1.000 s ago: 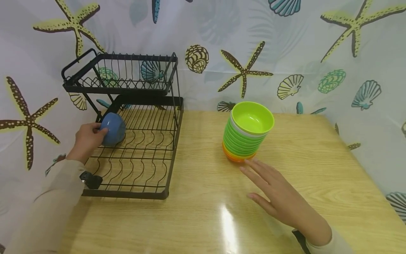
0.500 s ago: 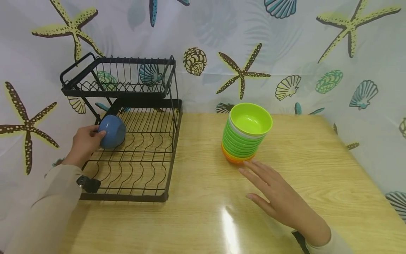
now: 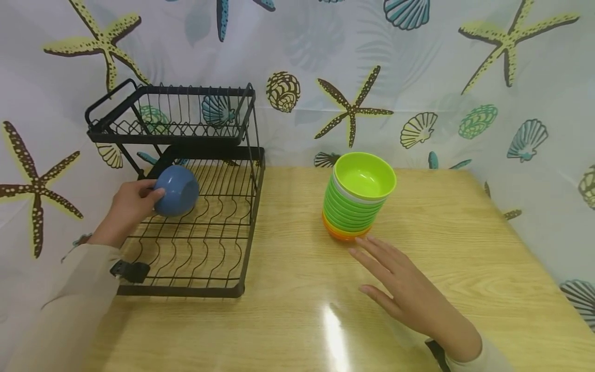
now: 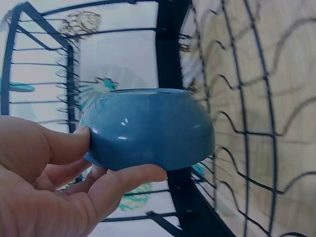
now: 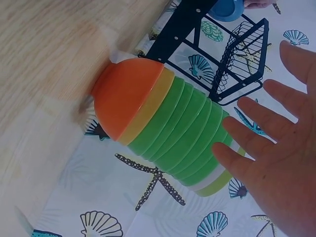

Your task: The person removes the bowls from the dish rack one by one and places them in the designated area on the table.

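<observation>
A blue bowl (image 3: 177,190) is tipped on its side over the lower tier of a black dish rack (image 3: 200,292). My left hand (image 3: 132,206) pinches its edge between thumb and fingers. In the left wrist view the blue bowl (image 4: 148,128) shows its glossy outer side, with the rack wires close beside it. My right hand (image 3: 404,289) is held with fingers extended just in front of a tall stack of bowls (image 3: 358,201). Seen from the right wrist, the stacked bowls (image 5: 168,123) run from orange and yellow through green and white to lime, and the hand holds nothing.
The rack's upper basket (image 3: 172,137) overhangs the back of the lower tier. Both the rack and the stack stand on a wooden table (image 3: 288,289). A white cloth (image 3: 302,46) printed with starfish and shells hangs behind and at both sides.
My left hand has moved the blue bowl a little to the right over the rack, turning it slightly. The right hand keeps its place beside the stack. The head view has shifted slightly.
</observation>
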Motion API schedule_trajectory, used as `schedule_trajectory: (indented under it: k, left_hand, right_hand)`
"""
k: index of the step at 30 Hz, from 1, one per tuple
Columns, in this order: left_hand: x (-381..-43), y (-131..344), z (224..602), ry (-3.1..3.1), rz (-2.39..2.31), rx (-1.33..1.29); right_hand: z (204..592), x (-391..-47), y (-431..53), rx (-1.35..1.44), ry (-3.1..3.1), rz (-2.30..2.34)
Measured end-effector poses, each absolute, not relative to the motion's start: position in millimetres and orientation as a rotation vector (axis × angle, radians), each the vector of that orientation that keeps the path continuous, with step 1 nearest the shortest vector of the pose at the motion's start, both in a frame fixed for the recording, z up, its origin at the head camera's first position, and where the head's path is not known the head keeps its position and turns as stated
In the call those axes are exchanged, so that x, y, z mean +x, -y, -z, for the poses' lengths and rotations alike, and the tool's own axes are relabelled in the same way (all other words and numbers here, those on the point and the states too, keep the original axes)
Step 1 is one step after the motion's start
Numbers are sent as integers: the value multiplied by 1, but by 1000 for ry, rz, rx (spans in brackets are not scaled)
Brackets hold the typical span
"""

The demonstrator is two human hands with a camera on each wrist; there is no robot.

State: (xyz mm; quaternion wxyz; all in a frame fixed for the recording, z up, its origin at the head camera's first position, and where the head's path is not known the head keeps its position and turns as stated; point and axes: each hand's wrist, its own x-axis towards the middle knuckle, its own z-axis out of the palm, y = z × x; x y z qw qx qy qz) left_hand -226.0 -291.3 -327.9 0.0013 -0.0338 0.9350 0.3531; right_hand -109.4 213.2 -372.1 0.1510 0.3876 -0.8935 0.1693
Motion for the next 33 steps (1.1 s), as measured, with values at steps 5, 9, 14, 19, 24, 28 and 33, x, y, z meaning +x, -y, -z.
schedule_trajectory:
  k: [5, 9, 14, 19, 24, 28, 33]
  left_hand:
    - [-220, 283, 318, -2941, -1097, -16]
    - [-215, 279, 312, -2954, -1073, 27]
    - [-209, 274, 307, -2939, -1067, 23]
    - [-201, 268, 304, -2914, -1061, 10]
    - [-189, 259, 298, -2989, -1010, 108]
    - [-178, 249, 291, -3071, -957, 212]
    - [-167, 238, 281, -3071, -888, 295]
  right_hand:
    - [373, -108, -213, 1109, 2562, -485]
    - [373, -108, -212, 1108, 2558, -484]
    - [374, -109, -211, 1111, 2558, -483]
    - [375, -112, -210, 1129, 2524, -483]
    - [375, -113, -209, 1138, 2521, -483]
    - [375, -114, -208, 1142, 2537, -489]
    - [375, -115, -206, 1154, 2522, -492]
